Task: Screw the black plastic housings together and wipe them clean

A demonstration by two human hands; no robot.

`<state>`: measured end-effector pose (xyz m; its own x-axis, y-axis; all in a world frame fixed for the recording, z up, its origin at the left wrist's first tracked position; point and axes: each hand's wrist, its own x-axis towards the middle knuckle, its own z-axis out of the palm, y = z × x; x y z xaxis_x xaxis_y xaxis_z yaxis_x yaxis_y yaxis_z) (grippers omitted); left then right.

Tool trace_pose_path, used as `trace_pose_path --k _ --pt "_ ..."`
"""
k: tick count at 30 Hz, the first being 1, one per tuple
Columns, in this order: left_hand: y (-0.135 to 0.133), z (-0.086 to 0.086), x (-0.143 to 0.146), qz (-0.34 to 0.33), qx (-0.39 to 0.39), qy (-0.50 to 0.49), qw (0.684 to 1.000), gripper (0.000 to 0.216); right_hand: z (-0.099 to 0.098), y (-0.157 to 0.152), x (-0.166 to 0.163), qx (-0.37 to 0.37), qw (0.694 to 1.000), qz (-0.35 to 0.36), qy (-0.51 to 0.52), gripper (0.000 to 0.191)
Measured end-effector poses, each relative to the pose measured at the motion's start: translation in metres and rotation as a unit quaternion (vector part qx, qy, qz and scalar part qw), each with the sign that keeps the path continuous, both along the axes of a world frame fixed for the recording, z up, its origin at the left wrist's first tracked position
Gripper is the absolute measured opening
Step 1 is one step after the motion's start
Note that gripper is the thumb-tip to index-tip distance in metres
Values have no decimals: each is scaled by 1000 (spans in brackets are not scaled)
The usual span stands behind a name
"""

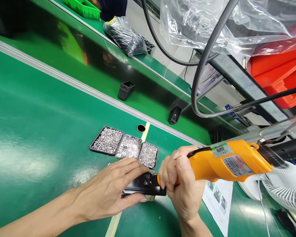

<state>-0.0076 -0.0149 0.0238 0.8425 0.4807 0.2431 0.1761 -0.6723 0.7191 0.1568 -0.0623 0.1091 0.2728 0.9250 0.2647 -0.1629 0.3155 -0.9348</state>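
My left hand (118, 186) grips a black rectangular part (139, 185) from its left side, fingers along the far edge and thumb along the near edge. A small silver screw (146, 182) shows on its upper face. My right hand (179, 174) is wrapped round an orange electric screwdriver (217, 161). The tool lies slanted, its dark nose (154, 179) down at the black part beside the screw; whether the bit sits in a screw is hidden. Just beyond my left fingers lie a tray of screws (107, 140), a tray of washers (129, 146) and a tray of nuts (148, 154).
Two black housings (126, 90) (175, 115) stand on the green strip behind the metal rail. A round black-centred disc (141, 128) lies by the yellow tape. Grey cable (199, 75) loops overhead. At right are a white fan (286, 187), a printed sheet (218, 204) and red bins (281, 72).
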Motion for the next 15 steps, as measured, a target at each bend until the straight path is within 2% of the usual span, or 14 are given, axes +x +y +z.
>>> trace_pose_path --k 9,15 --pt "0 1 0 -1 -11 -2 1000 40 -14 -3 1 11 1000 21 -11 4" --pt "0 2 0 10 -22 -13 1000 33 -18 -13 4 10 998 65 -12 17"
